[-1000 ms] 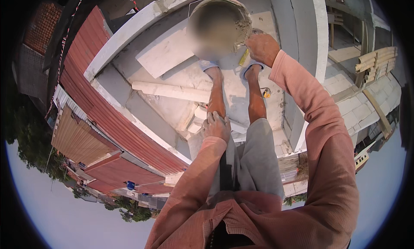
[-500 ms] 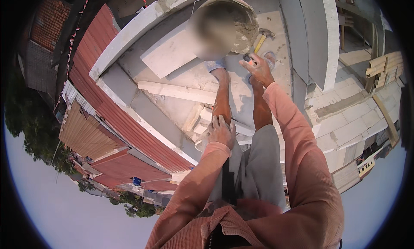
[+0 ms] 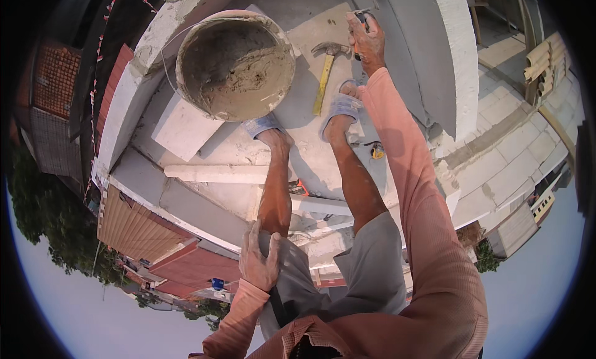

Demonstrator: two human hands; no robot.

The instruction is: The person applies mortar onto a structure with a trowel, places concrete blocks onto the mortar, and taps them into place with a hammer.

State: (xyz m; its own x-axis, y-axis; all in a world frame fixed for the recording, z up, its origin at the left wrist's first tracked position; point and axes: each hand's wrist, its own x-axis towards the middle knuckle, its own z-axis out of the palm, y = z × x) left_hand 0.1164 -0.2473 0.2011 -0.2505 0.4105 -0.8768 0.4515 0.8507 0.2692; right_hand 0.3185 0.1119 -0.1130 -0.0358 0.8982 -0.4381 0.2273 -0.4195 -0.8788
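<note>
My left hand (image 3: 259, 259) lies on my left knee, fingers apart, holding nothing. My right hand (image 3: 369, 43) reaches far forward on the right, closed around a tool with an orange-and-black handle (image 3: 357, 49). A thin metal part shows at its top; the tool's kind is unclear. Left of that hand a claw hammer (image 3: 324, 79) with a yellow handle lies on the floor. A large bucket (image 3: 186, 79), its inside coated and partly filled with wet grey mortar (image 3: 254, 73), stands in front of my left foot.
A pale flat board (image 3: 186, 129) lies by the bucket, with a long pale strip (image 3: 214, 174) nearer me. A yellow-black tape measure (image 3: 376, 150) sits right of my right leg. Low grey walls (image 3: 456, 61) bound the floor; roofs (image 3: 198, 269) show beyond the left one.
My right hand has moved forward, away from my legs, with the orange-handled tool. My left hand has slid from the shin to the knee. The view has shifted, bringing bucket and hammer nearer.
</note>
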